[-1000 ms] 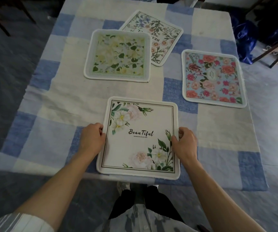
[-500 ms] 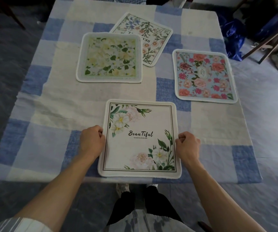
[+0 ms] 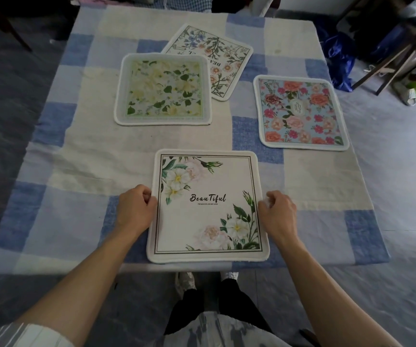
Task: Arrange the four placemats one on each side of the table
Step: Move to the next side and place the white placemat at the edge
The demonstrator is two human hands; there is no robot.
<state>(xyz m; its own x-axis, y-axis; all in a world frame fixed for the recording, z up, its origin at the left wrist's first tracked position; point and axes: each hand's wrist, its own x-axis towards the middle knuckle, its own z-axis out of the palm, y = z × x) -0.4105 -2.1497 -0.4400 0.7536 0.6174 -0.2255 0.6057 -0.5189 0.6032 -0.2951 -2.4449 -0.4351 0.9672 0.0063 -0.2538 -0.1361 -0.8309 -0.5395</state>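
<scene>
Striped sleeve [image 3: 26, 333], black trousers [image 3: 198, 305]

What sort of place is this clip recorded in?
Probably a home dining area: a checked tablecloth, floral placemats laid on it, and wooden furniture legs beside a blue bag on the floor.

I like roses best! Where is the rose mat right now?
In the head view, the rose placemat lies flat near the right edge of the table, to the right of the tilted wildflower placemat and farther away than the right hand.
</scene>
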